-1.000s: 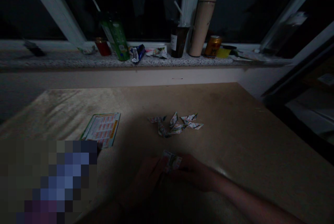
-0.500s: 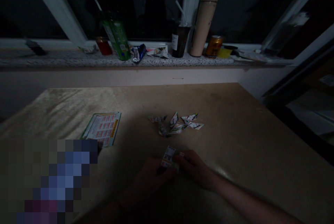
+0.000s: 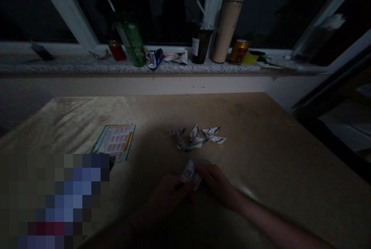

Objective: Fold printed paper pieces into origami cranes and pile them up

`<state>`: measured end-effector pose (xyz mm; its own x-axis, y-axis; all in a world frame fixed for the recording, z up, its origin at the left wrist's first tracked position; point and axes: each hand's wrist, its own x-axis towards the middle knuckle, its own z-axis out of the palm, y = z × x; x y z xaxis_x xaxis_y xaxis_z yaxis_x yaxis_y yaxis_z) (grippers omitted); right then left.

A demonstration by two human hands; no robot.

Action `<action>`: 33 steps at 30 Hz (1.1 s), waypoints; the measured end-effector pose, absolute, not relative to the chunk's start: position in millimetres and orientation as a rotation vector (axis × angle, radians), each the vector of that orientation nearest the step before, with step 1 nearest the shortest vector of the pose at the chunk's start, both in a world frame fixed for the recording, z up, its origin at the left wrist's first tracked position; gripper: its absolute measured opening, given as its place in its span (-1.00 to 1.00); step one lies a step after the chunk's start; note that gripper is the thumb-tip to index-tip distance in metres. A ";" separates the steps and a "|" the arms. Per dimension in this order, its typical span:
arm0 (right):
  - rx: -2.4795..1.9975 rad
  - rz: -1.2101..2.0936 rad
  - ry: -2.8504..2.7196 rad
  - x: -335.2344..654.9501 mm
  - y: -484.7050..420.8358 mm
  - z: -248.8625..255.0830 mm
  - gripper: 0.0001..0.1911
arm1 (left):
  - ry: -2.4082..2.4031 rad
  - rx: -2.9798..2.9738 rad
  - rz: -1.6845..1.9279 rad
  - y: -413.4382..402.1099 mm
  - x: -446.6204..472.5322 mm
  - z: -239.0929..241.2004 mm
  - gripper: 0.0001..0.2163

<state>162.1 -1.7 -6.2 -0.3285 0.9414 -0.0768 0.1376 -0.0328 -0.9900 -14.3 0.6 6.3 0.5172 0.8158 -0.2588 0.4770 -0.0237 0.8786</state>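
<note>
Between my two hands is a small folded piece of printed paper (image 3: 189, 171), held just above the table. My left hand (image 3: 171, 191) grips its lower left side, thumb lying across the front. On the right edge, the fingers of my right hand (image 3: 214, 179) pinch the paper. Several folded paper pieces (image 3: 198, 142) with pointed ends lie just beyond my hands, grouped close together. A flat printed sheet (image 3: 117, 140) with red and green print rests on the table to the left. The light is dim, so finger details are hard to see.
The brown table (image 3: 246, 125) reaches to the wall below a window. Along the speckled sill (image 3: 171, 67) stand a green bottle (image 3: 133, 44), a dark cup with a straw (image 3: 200, 46), a tall pink flask (image 3: 227, 28) and an orange can (image 3: 239, 52). A pixelated patch covers the lower left.
My right fingers have shifted up along the paper's right edge, and the paper is turned slightly, showing more of its printed face. The folded pieces on the table have stayed put.
</note>
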 end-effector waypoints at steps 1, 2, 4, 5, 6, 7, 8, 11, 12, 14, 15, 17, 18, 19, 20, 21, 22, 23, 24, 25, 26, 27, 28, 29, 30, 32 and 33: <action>-1.163 1.449 -1.513 162.2 -1.6 -7.5 -0.51 | 1.117 1.652 0.416 -0.1 -14.8 6.8 -0.54; -1.154 1.465 -1.492 162.3 -1.4 -8.8 -0.51 | 1.119 1.633 0.449 -0.6 -15.3 7.7 -0.51; -1.132 1.504 -1.450 162.5 -1.1 -11.0 -0.51 | 1.108 1.609 0.508 -1.0 -15.8 10.1 -0.46; -1.126 1.522 -1.431 162.6 -1.0 -11.6 -0.51 | 1.098 1.610 0.524 -0.8 -15.9 11.2 -0.46; -1.122 1.536 -1.416 162.7 -0.8 -11.8 -0.52 | 1.087 1.619 0.528 -0.5 -15.8 12.0 -0.47; -1.118 1.543 -1.409 162.6 -0.6 -11.5 -0.53 | 1.074 1.631 0.525 -0.1 -15.8 12.3 -0.47; -1.117 1.538 -1.408 162.6 -0.4 -10.6 -0.54 | 1.056 1.640 0.516 0.3 -15.7 12.1 -0.48; -1.136 1.465 -1.455 162.1 0.7 -5.6 -0.58 | 1.003 1.659 0.473 0.8 -15.6 9.3 -0.48; -1.150 1.428 -1.478 161.9 1.2 -3.7 -0.59 | 0.991 1.670 0.456 0.7 -15.6 8.4 -0.48; -1.178 1.366 -1.522 161.5 2.2 -1.0 -0.58 | 0.991 1.694 0.430 0.2 -15.1 7.9 -0.48; -1.187 1.340 -1.538 161.4 2.6 -0.5 -0.57 | 1.006 1.703 0.422 0.0 -14.6 8.4 -0.50; -1.196 1.316 -1.555 161.1 2.9 -0.7 -0.56 | 1.040 1.709 0.417 -0.1 -13.3 10.5 -0.55; -1.200 1.319 -1.559 160.9 2.9 -1.3 -0.56 | 1.055 1.706 0.421 0.1 -12.5 11.6 -0.57; -1.203 1.324 -1.561 160.7 2.7 -1.9 -0.56 | 1.069 1.700 0.427 0.3 -11.7 12.7 -0.60; -1.202 1.330 -1.559 160.5 2.4 -2.4 -0.56 | 1.075 1.695 0.434 0.6 -11.1 13.4 -0.61; -1.199 1.337 -1.555 160.4 2.0 -2.7 -0.55 | 1.072 1.690 0.439 0.9 -10.6 13.8 -0.60; -1.195 1.339 -1.549 160.2 1.6 -2.7 -0.55 | 1.066 1.685 0.440 1.2 -10.4 13.7 -0.59; -1.191 1.339 -1.545 160.0 1.1 -2.6 -0.55 | 1.062 1.683 0.439 1.4 -10.5 13.3 -0.58; -1.190 1.340 -1.542 159.9 0.7 -2.3 -0.55 | 1.060 1.680 0.436 1.4 -10.8 12.5 -0.58; -1.192 1.343 -1.539 159.9 0.3 -2.0 -0.55 | 1.063 1.674 0.434 1.3 -11.3 11.6 -0.59; -1.199 1.345 -1.537 159.8 0.1 -1.9 -0.55 | 1.068 1.665 0.428 1.2 -11.8 10.8 -0.60; -1.210 1.342 -1.537 159.9 0.0 -2.2 -0.56 | 1.085 1.661 0.425 0.9 -12.3 10.1 -0.61; -1.224 1.332 -1.538 159.9 0.1 -2.7 -0.56 | 1.103 1.661 0.426 0.6 -12.6 9.7 -0.62; -1.236 1.320 -1.543 159.9 0.3 -3.7 -0.56 | 1.125 1.665 0.435 0.4 -12.6 9.8 -0.63; -1.242 1.308 -1.553 159.9 0.5 -5.0 -0.57 | 1.146 1.669 0.451 0.3 -12.4 10.3 -0.64; -1.242 1.285 -1.586 160.0 1.1 -7.9 -0.57 | 1.159 1.673 0.482 0.5 -10.9 12.3 -0.67; -1.245 1.272 -1.602 160.0 1.2 -9.2 -0.57 | 1.150 1.669 0.484 0.8 -9.8 13.4 -0.68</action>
<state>160.0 1.2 -9.2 -0.2651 0.9639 -0.0246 0.2426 0.0420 -0.9692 -9.8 0.8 13.4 0.4656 0.8613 -0.2035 0.4567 -0.0369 0.8888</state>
